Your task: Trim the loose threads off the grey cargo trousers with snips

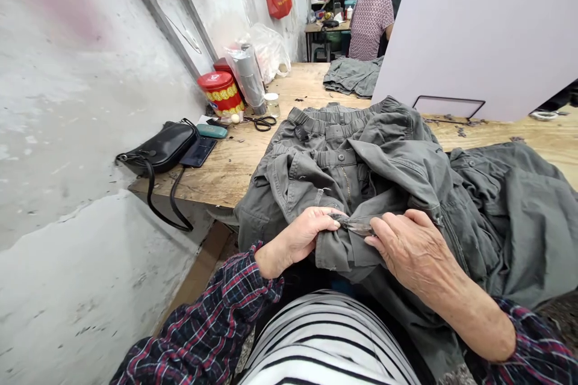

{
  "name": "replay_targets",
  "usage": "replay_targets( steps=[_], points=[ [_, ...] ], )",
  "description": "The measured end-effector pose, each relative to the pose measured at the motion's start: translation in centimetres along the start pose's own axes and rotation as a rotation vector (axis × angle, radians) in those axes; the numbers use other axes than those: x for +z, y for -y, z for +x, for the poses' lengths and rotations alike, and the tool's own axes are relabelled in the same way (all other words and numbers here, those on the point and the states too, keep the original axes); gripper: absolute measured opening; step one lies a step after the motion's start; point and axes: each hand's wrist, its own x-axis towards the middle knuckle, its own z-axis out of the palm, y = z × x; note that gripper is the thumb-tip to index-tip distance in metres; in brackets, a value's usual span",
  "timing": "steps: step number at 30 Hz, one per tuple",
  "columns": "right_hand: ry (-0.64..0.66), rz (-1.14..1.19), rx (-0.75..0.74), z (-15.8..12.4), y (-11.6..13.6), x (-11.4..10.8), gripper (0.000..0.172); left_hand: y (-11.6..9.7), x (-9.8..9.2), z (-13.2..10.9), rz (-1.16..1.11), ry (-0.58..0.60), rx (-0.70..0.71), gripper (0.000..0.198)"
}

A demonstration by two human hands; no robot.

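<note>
Grey-green trousers [332,159] with an elastic waistband, a button and a zip fly lie piled at the table's front edge, part of them hanging over it. My left hand [304,231] is closed, pinching a fold of the trouser cloth between thumb and fingers. In my closed right hand [410,246] are small metal thread snips [360,227], mostly hidden by the fingers. Their narrow blades point left and meet the cloth at my left fingertips. Whether the blades are apart I cannot make out.
Along the wall on the wooden table [226,177] are a black handbag [167,147], a phone [198,151], black scissors [263,123], a red tin [221,93] and a glass jar [272,105]. A white board [469,30] stands at right. Farther back sits a person [371,21].
</note>
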Motion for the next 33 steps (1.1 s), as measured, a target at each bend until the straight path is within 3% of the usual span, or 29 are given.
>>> replay_targets(
  steps=[10, 14, 17, 21, 24, 30, 33],
  points=[
    [0.014, 0.04, 0.015, 0.2, -0.1, -0.5, 0.021, 0.1, 0.1, -0.3, 0.02, 0.004, 0.016, 0.025],
    [-0.094, 0.327, 0.235, -0.8, 1.4, 0.2, 0.017, 0.2, 0.2, -0.6, 0.068, -0.017, 0.06, 0.023],
    [-0.186, 0.488, 0.43, -1.3, 3.4, 1.8, 0.03, 0.6, 0.5, -0.6, 0.058, -0.012, 0.077, 0.024],
    [-0.299, 0.606, 0.547, -1.4, 4.6, 3.8, 0.025, 1.4, 1.2, -0.4, 0.032, -0.028, 0.043, 0.025],
    [-0.357, 0.613, 0.519, -1.5, 4.0, 4.2, 0.028, 2.0, 1.8, -0.3, 0.003, -0.041, 0.041, 0.027],
    [-0.383, 0.335, 0.196, -1.3, 2.7, 3.2, 0.03, 2.6, 2.4, -0.3, 0.054, -0.048, 0.048, 0.028],
    [-0.359, 0.554, 0.322, -1.2, 2.3, 3.0, 0.019, 2.8, 2.4, -0.3, 0.081, -0.027, 0.038, 0.028]
  ],
)
